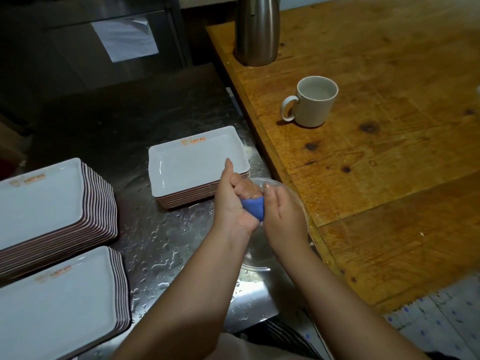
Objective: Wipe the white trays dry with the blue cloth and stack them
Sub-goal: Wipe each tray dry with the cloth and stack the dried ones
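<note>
Head view. Both hands meet at centre over a clear glass bowl [291, 193] that sits on the steel desk [161, 245]. The left hand [233, 203] is fisted round the blue cloth [254, 207], thumb sticking up toward 12 o'clock; the right hand [283, 216] closes on the cloth from the 3 o'clock side, fingers bent against it. The cloth is bunched, nubby weave, only a blue wedge showing between the two palms. Steel surface is brushed, dull, beaded with water drops and small puddles. At 11 o'clock of the hands, a short stack of white trays [194, 165]: rectangular, rounded corners, shallow raised rim, glossy white inside, reddish-brown outer edges layered like stripes. Top tray carries an orange logo with small orange characters along its far edge, too small to read. At 9 o'clock, a taller stack [41, 201] of the same trays, with an orange mark near its far left corner, blurred. At 7 o'clock, a third stack [59, 302], same orange mark, also unreadable. At 2 o'clock, a knotty, worn wooden top [389, 152] stands higher than the steel; on it a matte off-white mug [311, 101], handle pointing to 9 o'clock, and behind it at 12 o'clock a brushed metal jug [257, 29].
</note>
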